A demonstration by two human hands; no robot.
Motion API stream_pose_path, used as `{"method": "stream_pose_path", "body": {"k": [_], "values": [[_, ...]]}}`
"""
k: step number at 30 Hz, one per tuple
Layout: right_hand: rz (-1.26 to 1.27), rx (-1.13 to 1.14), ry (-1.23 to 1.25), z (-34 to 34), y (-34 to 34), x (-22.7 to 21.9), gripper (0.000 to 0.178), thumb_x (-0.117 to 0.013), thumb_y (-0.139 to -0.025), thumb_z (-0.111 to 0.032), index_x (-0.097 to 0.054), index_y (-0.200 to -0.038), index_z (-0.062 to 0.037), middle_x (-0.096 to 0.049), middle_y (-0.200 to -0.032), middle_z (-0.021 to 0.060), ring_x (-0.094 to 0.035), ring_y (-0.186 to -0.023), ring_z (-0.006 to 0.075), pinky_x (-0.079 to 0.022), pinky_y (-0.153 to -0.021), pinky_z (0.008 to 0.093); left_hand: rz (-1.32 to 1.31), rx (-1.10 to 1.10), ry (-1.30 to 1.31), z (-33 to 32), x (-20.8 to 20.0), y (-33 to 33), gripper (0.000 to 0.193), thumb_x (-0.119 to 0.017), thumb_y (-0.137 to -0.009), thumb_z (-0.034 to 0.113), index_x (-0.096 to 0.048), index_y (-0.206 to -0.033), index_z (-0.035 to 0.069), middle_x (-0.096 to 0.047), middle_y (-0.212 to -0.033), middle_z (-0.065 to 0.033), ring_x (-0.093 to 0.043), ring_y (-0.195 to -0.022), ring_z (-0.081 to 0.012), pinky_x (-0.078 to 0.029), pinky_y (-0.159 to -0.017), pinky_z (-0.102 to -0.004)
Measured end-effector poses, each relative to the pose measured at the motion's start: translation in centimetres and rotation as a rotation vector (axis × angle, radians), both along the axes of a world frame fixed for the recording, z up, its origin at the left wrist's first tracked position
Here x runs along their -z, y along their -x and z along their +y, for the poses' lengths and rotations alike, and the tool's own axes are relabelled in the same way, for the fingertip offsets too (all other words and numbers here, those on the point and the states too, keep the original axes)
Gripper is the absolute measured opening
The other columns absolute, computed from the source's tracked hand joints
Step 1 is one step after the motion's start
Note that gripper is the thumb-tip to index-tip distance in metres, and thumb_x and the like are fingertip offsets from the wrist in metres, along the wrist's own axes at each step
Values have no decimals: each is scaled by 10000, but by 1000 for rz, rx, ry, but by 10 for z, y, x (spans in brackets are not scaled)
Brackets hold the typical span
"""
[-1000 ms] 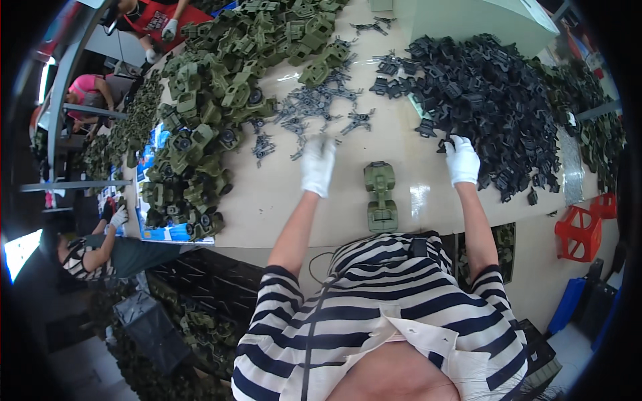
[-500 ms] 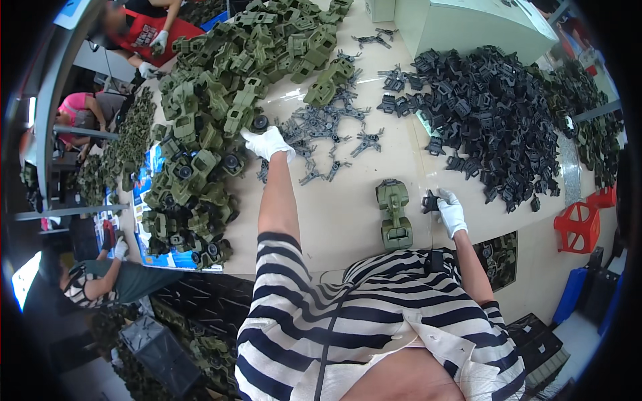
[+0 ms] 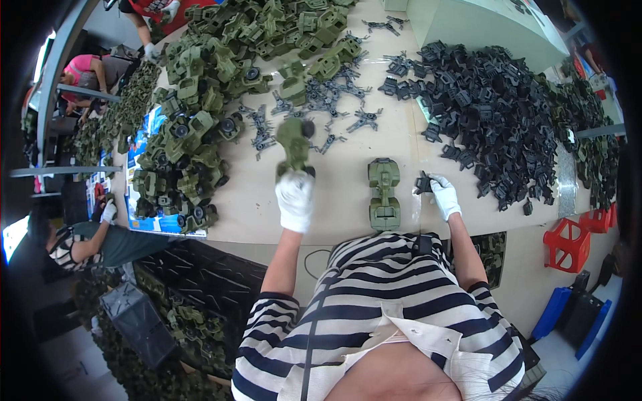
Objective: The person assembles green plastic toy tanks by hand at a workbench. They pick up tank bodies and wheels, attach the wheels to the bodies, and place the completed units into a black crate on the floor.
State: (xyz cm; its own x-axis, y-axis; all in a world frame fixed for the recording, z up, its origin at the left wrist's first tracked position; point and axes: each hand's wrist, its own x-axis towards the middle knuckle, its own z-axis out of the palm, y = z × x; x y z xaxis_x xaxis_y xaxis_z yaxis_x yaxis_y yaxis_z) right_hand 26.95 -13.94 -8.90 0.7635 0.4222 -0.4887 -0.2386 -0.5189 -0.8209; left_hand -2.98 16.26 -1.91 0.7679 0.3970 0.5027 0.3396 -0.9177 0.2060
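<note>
My white-gloved left hand (image 3: 294,200) grips a green toy vehicle body (image 3: 293,144) with dark wheels by its near end, raised over the table and a little blurred. Pinched in the fingers of my right hand (image 3: 444,196), also gloved, is a small black plastic part (image 3: 423,182). Between the two hands another green toy vehicle body (image 3: 384,194) lies lengthwise on the table. Beyond my left hand are scattered grey frame-like parts (image 3: 364,119).
A heap of green vehicle bodies (image 3: 200,73) covers the table's left side. To the right rises a pile of black parts (image 3: 495,120), with a pale green box (image 3: 475,30) behind it. Red stools (image 3: 567,244) stand at the right. Other people work along the left.
My left hand has come back from the green heap toward me, bringing a green toy vehicle body with it. My right hand keeps its hold on the black part.
</note>
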Motion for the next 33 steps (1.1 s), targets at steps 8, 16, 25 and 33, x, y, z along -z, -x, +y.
{"method": "stream_pose_path", "body": {"k": [8,16,25,33], "values": [[-631,-307,296,7,5,-33,286,-559,-958,-292,-690,-1078,-67,-680,-981,240,-624,-984,441,-492,-870,509,180,36,202,-94,-38,4,296,-735,-740,179,-652,-1017,115,-602,-836,-116,-588,-778,-324,-443,-660,-468],[-1015,-745,410,6,-3,-72,530,-655,-879,-381,-562,-1331,-120,-633,-1233,190,-621,-1088,361,-496,-921,450,237,-339,1213,-15,-13,-28,503,-824,-780,187,-619,-1201,3,-707,-1058,-111,-675,-924,-220,-546,-846,-370],[-730,-487,437,24,13,-66,292,-655,-866,-241,-650,-1125,-106,-624,-1083,146,-631,-989,345,-516,-831,452,128,-148,1600,-8,-29,-20,350,-769,-832,100,-653,-1156,36,-707,-973,-22,-653,-812,-100,-550,-737,-275],[-999,-794,403,-31,36,-52,402,-611,-855,-195,-576,-1245,-102,-551,-1303,173,-588,-1033,347,-475,-876,458,-12,-38,1818,-46,-74,-20,407,-717,-861,35,-592,-1249,18,-695,-1029,-50,-653,-856,-107,-558,-771,-273]]}}
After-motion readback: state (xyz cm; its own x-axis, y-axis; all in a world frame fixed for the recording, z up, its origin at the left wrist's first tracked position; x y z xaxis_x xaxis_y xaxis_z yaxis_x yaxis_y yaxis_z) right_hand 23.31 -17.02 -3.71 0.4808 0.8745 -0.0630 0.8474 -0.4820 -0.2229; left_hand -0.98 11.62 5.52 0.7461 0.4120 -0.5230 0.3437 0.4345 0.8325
